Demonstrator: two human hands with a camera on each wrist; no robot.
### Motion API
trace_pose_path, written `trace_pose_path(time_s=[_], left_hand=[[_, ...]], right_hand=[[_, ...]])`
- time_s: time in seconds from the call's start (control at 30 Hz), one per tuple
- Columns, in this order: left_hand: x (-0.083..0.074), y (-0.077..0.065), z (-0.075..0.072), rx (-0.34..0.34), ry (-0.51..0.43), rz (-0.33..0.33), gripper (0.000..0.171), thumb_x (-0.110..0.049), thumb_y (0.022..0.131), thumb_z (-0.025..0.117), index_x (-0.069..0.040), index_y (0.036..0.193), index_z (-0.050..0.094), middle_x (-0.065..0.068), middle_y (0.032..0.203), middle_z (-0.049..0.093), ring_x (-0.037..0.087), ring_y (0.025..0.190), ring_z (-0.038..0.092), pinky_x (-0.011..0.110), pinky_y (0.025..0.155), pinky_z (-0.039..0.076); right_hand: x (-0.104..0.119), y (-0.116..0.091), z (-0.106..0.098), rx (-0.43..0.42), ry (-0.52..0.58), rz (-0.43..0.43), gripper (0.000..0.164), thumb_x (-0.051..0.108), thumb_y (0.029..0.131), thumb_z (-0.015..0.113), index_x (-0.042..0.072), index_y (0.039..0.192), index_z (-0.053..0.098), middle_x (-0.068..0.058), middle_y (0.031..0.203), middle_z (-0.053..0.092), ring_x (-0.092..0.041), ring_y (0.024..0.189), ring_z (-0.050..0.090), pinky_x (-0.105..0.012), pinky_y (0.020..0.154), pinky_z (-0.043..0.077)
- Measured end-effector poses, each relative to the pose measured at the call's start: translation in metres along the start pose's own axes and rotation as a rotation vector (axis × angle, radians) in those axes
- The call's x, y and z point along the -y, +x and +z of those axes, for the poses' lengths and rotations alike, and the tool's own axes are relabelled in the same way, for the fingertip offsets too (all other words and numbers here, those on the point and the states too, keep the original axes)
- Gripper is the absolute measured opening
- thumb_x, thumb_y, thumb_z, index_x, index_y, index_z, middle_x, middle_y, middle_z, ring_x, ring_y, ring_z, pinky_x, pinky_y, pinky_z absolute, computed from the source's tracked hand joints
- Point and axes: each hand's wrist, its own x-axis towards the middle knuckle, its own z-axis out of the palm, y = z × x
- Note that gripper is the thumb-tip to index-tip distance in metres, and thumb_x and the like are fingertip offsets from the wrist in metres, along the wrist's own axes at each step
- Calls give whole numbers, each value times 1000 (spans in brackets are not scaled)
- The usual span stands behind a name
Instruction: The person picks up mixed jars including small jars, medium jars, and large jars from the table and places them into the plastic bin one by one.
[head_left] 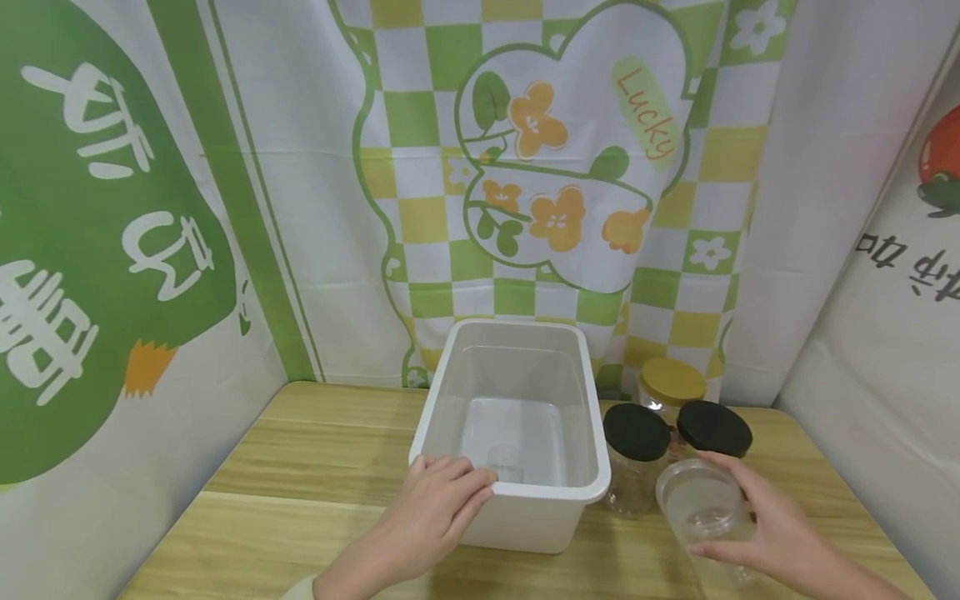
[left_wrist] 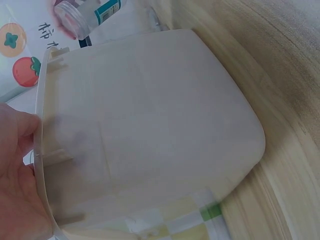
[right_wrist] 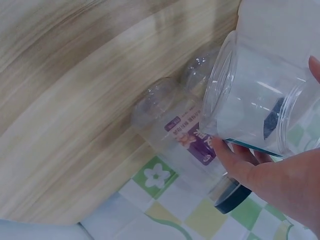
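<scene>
My left hand (head_left: 438,504) grips the near rim of a white plastic bin (head_left: 517,521), its fingers curled over the edge. The left wrist view shows the bin's outer wall (left_wrist: 150,120) with the thumb against the rim. My right hand (head_left: 765,525) holds a clear plastic jar (head_left: 701,500) without a lid, to the right of the bin and above the table. In the right wrist view the fingers wrap round this jar (right_wrist: 255,95), which has a teal-edged label. A faint clear shape lies at the bin's near inside end; its kind is hard to tell.
Behind the held jar stand a jar with a black lid (head_left: 637,433), another black-lidded jar (head_left: 714,429) and a yellow-lidded jar (head_left: 672,381). One carries a purple label (right_wrist: 192,140). The wooden table (head_left: 330,450) meets printed cloth (head_left: 517,292) at back and sides.
</scene>
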Motion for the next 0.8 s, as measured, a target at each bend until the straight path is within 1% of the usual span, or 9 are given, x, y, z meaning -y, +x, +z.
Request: trace_pose_path(time_s=[0.3,0.47,0.6,0.8], left_hand=[[0,0,1,-1,5,-7,17,-22,109,58,-20,115,74,-14,88,60,6,86,57,32,82,37],[0,0,0,-1,6,-10,17,-22,109,58,-20,115,74,-14,88,61,6,86,57,32,82,38],[-1,0,0,3,5,-10,17,-22,109,58,-20,115,74,-14,88,61,6,86,58,32,82,38],[-1,1,-1,16,2,-17,18,-23,109,57,-20,116,74,-14,88,60,6,86,57,33,82,38]], right_hand=[[7,6,-9,3,-51,-10,104,27,64,103,5,149,48,-17,127,65,-1,98,59,-27,71,52],[10,10,-13,39,-30,-3,103,26,67,102,4,151,46,-18,130,64,-5,99,61,-27,71,53],[14,13,-18,73,-26,26,103,26,70,101,3,153,44,-19,132,62,-8,99,61,-28,72,53],[19,16,-25,54,-41,8,104,24,68,102,5,152,44,-20,129,63,-10,99,62,-28,72,53]])
